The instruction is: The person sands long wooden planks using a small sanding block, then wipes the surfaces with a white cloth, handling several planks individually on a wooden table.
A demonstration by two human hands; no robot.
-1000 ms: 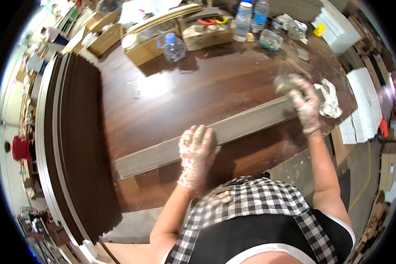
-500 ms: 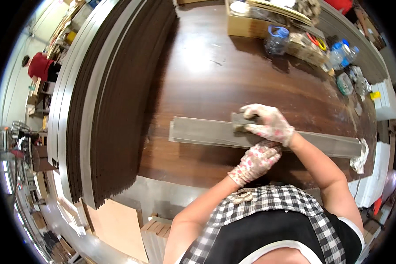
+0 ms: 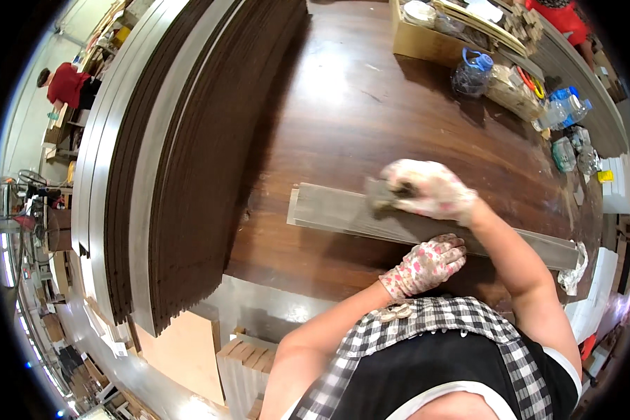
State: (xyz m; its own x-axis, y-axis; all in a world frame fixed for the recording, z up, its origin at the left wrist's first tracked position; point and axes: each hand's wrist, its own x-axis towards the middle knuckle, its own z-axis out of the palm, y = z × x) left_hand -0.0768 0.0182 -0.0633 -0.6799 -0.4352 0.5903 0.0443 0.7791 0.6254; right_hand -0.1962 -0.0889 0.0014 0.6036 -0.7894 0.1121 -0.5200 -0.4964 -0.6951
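Note:
A stack of long, thin grey strips [image 3: 329, 208] lies across the brown table in front of me, with the ends slightly fanned out at the left. My right hand [image 3: 430, 190], in a dirty flower-printed glove, is closed on a small grey pad [image 3: 376, 194] over the strips; motion smears the pad, so its exact kind is unclear. My left hand [image 3: 427, 267], gloved alike, has its fingers curled at the strips' near edge. A crumpled white cloth [image 3: 572, 271] touches their right end.
Tall rows of dark brown panels [image 3: 203, 154] stand along the table's left side. At the far right are a cardboard box [image 3: 427, 43], a blue-capped jug [image 3: 472, 73], orange-handled scissors [image 3: 530, 82] and several plastic bottles [image 3: 563, 112]. A person in red [image 3: 66, 85] is far off at left.
My right hand and the pad have moved left along the strips relative to my left hand, and the two hands are now farther apart. The whole view has shifted slightly.

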